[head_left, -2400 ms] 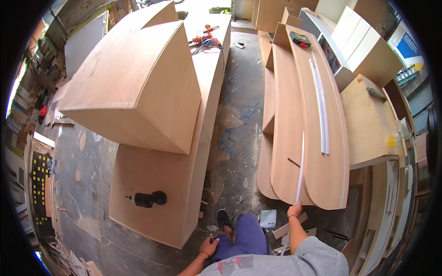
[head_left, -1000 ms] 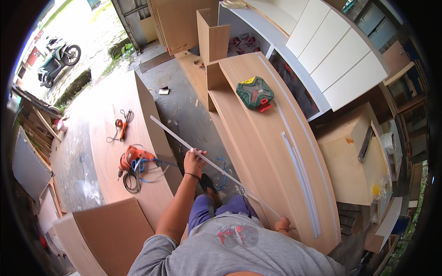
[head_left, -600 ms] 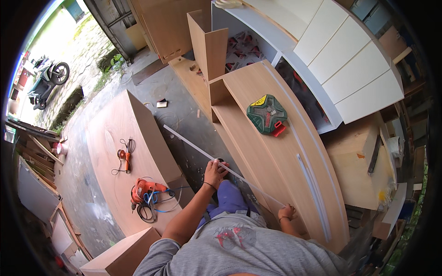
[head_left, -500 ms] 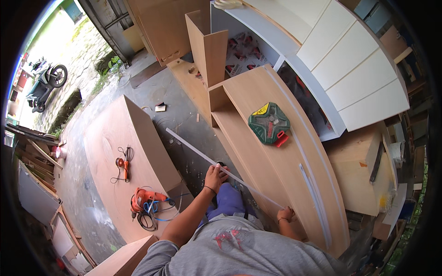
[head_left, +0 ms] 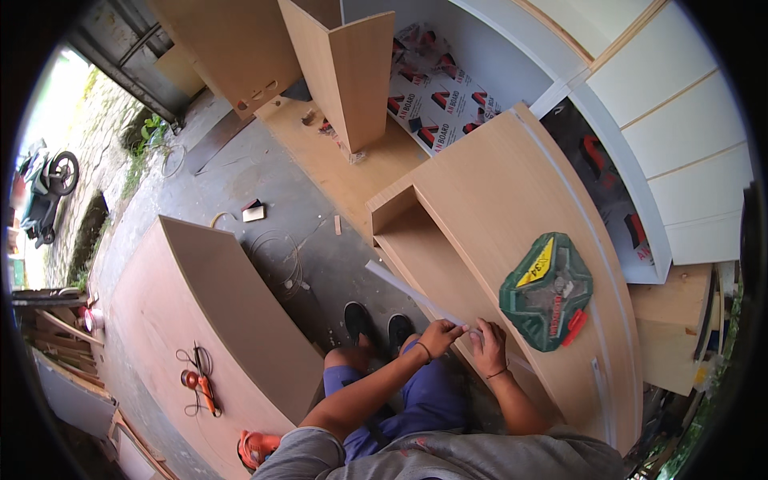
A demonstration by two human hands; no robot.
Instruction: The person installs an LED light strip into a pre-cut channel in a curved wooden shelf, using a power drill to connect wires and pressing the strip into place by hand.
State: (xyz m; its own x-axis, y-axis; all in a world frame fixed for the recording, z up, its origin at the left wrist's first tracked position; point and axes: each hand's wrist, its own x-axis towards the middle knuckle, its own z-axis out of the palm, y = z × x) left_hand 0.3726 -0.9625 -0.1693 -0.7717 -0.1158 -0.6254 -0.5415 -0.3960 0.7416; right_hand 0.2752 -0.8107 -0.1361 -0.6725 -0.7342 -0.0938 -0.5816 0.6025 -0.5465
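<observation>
A long, thin white strip [head_left: 400, 286] slants from the floor side toward the wooden cabinet [head_left: 464, 192] lying on my right. My left hand [head_left: 442, 337] pinches it between thumb and fingertips. Close beside, almost touching, my right hand [head_left: 489, 350] also has its fingers closed on the strip, with the thumb raised. The strip's near end passes beyond my right hand over the cabinet's open side. On the cabinet's upper face rest a green case [head_left: 546, 292] with a yellow label and red latch, and further narrow white strips [head_left: 602, 392].
Left of my legs lies a pale wooden box [head_left: 240, 296], bearing an orange-handled corded tool [head_left: 205, 390] and a partly hidden orange power tool [head_left: 256, 450]. Ahead stands an upright wooden piece [head_left: 364, 88]. A white cabinet [head_left: 596, 120] is at the far right. Loose wire [head_left: 276, 260] lies on the floor.
My hands have come together along the strip from well apart. The right hand turned upward, and the left moved toward it. The view has shifted, showing my feet.
</observation>
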